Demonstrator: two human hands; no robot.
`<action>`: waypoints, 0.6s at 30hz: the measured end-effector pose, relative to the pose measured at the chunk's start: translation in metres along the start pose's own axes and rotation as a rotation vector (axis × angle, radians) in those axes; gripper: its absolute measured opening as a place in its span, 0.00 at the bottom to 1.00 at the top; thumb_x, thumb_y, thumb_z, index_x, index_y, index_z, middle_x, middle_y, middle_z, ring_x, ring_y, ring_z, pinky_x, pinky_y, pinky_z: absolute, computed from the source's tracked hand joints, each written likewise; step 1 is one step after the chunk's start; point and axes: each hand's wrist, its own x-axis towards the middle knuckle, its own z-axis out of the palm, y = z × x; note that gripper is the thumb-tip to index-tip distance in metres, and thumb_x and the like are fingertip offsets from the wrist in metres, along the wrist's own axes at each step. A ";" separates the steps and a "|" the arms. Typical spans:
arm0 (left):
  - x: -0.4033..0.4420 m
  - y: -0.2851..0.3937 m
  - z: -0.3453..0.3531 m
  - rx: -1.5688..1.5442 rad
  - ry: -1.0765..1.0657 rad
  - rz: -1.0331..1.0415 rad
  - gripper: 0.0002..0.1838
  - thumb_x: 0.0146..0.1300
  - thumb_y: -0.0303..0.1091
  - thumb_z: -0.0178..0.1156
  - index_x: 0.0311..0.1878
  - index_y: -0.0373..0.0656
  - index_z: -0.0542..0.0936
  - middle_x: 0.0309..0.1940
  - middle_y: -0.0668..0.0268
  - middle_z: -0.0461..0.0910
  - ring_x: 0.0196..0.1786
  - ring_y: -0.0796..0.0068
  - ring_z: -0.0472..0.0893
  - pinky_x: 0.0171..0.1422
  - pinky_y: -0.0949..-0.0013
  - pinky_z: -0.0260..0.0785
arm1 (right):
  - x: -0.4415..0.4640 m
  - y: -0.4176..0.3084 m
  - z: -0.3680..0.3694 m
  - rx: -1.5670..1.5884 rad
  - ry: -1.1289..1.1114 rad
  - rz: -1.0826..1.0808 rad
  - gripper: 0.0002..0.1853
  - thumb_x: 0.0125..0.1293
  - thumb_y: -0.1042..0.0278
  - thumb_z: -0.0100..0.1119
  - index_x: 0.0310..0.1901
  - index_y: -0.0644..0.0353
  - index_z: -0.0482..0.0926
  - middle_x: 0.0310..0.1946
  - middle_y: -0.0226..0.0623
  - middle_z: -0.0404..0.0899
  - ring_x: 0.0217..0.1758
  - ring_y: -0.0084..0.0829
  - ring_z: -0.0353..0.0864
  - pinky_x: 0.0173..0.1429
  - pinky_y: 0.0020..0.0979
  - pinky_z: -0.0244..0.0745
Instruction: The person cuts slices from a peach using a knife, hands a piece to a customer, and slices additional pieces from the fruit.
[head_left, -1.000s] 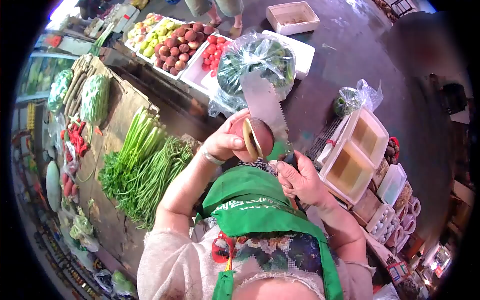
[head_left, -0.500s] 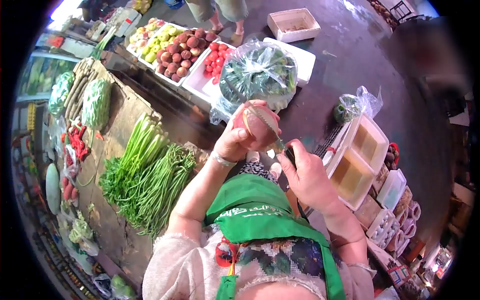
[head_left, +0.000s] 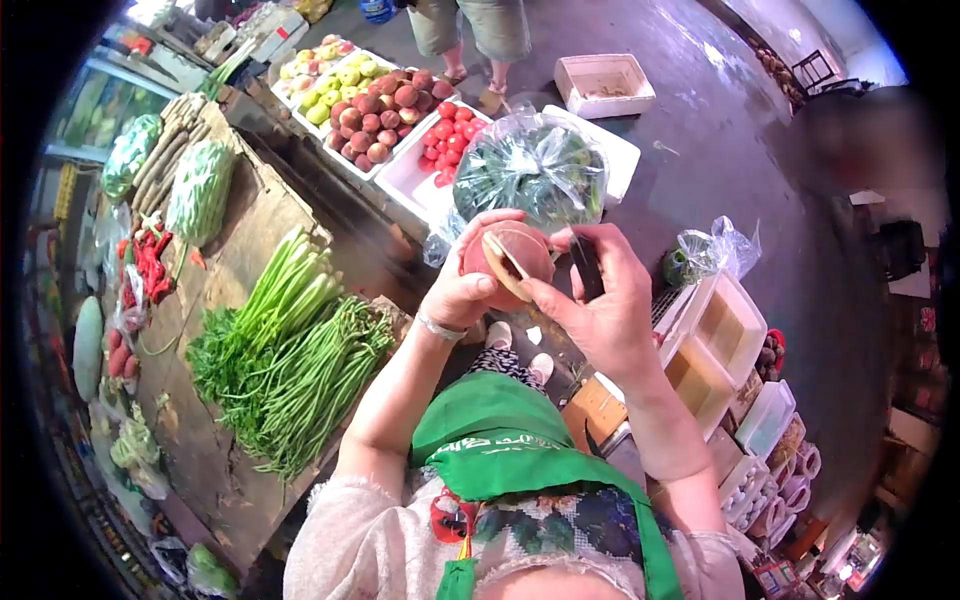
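My left hand (head_left: 455,290) is closed around a round, reddish-brown piece of produce (head_left: 527,243), held up in front of the green apron (head_left: 500,425); its exact kind I cannot make out. A pale, thin-edged slice (head_left: 500,262) stands out from its near side, with a dark gap behind it. In my right hand (head_left: 610,305) is a knife, its black handle (head_left: 588,268) gripped between fingers and palm. The right thumb touches the lower edge of the slice. Most of the blade is hidden.
Left, a wooden table (head_left: 215,430) bears celery (head_left: 285,285) and long green beans (head_left: 325,375). Ahead stand crates of peaches (head_left: 370,122) and tomatoes (head_left: 452,140), beside bagged greens (head_left: 530,175). Foam boxes (head_left: 715,335) line the right. A person's legs (head_left: 470,40) show beyond.
The knife blade lay across the front of the round produce; now the right hand is higher and closer, its thumb at a slice standing away from the surface.
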 end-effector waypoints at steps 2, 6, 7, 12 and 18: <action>0.000 0.003 -0.004 0.039 0.004 0.002 0.55 0.41 0.44 0.80 0.70 0.38 0.60 0.58 0.52 0.75 0.59 0.56 0.79 0.66 0.54 0.72 | 0.009 0.000 0.004 -0.035 -0.056 0.036 0.24 0.54 0.66 0.76 0.48 0.67 0.76 0.40 0.43 0.79 0.43 0.35 0.83 0.49 0.33 0.77; -0.003 0.006 -0.011 0.090 0.025 0.013 0.51 0.41 0.41 0.80 0.69 0.38 0.64 0.56 0.56 0.77 0.58 0.63 0.79 0.66 0.59 0.72 | 0.019 0.012 0.014 -0.079 -0.148 0.054 0.22 0.55 0.65 0.73 0.47 0.67 0.77 0.40 0.46 0.79 0.42 0.42 0.82 0.49 0.36 0.77; -0.004 0.007 -0.013 0.096 0.037 0.009 0.49 0.41 0.41 0.80 0.68 0.39 0.66 0.55 0.58 0.78 0.58 0.65 0.79 0.66 0.61 0.71 | 0.022 0.014 0.016 -0.081 -0.184 0.054 0.21 0.55 0.66 0.73 0.47 0.67 0.77 0.40 0.46 0.79 0.41 0.44 0.82 0.48 0.37 0.77; -0.004 0.002 -0.027 0.071 0.142 0.082 0.50 0.41 0.40 0.80 0.68 0.39 0.65 0.56 0.58 0.77 0.58 0.64 0.79 0.66 0.60 0.72 | 0.025 0.025 0.028 0.065 -0.193 0.187 0.18 0.55 0.69 0.74 0.43 0.65 0.77 0.37 0.37 0.78 0.38 0.28 0.79 0.46 0.29 0.76; 0.000 0.004 -0.048 -0.007 0.151 0.283 0.55 0.52 0.59 0.71 0.75 0.42 0.54 0.69 0.49 0.65 0.69 0.54 0.69 0.70 0.53 0.67 | 0.027 0.042 0.052 0.722 0.029 0.406 0.16 0.57 0.77 0.71 0.45 0.59 0.76 0.34 0.22 0.76 0.33 0.12 0.73 0.34 0.17 0.69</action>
